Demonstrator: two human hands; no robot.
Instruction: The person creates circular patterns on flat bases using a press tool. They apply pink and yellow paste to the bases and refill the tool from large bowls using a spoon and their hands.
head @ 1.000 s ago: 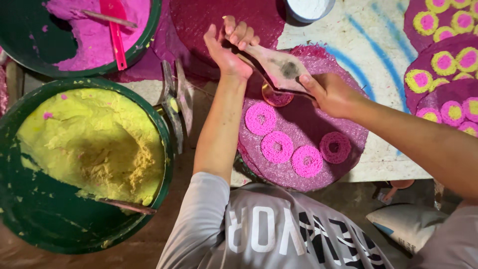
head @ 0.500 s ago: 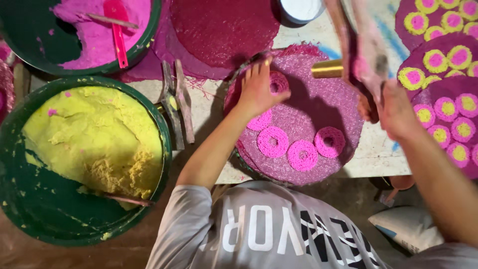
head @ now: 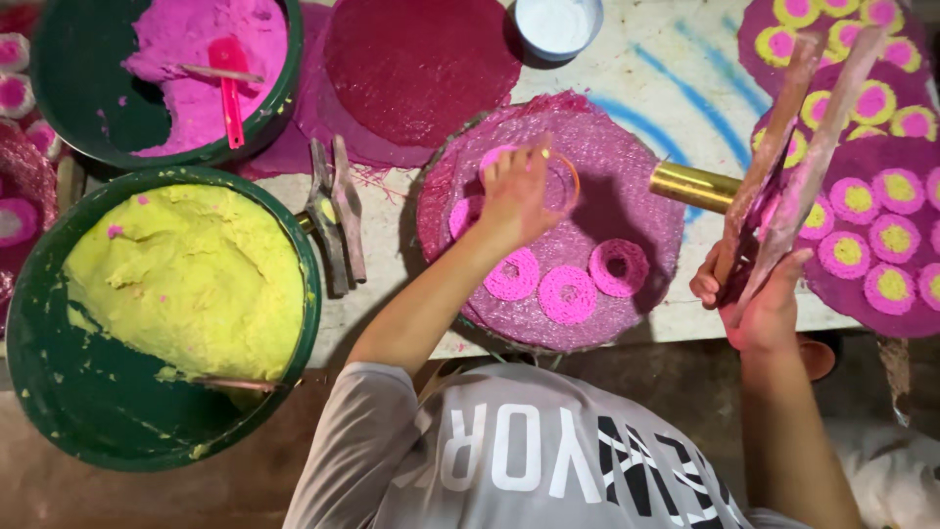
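My left hand (head: 514,196) reaches over a round purple woven mat (head: 636,167), its fingertips closed on a thin orange ring mould (head: 568,174) that rests on fresh pink dough. Three pink dough rings (head: 568,294) lie in a row on the near part of the mat. My right hand (head: 759,299) is off the mat's right edge and grips a two-armed wooden press (head: 793,157), held upright. The press's brass cylinder (head: 690,186) points left over the mat's rim.
A green tub of yellow dough (head: 186,274) sits at the near left. Behind it is a green tub of pink dough (head: 186,49) with a red spatula (head: 230,93). A second wooden press (head: 335,211), a maroon mat (head: 421,64), a white bowl (head: 558,24) and mats of pink-and-yellow rings (head: 871,196) surround the work.
Both hands held the press over the mat a second ago. My left hand has let go and dropped onto the mat; my right hand swung the press to the right and upright.
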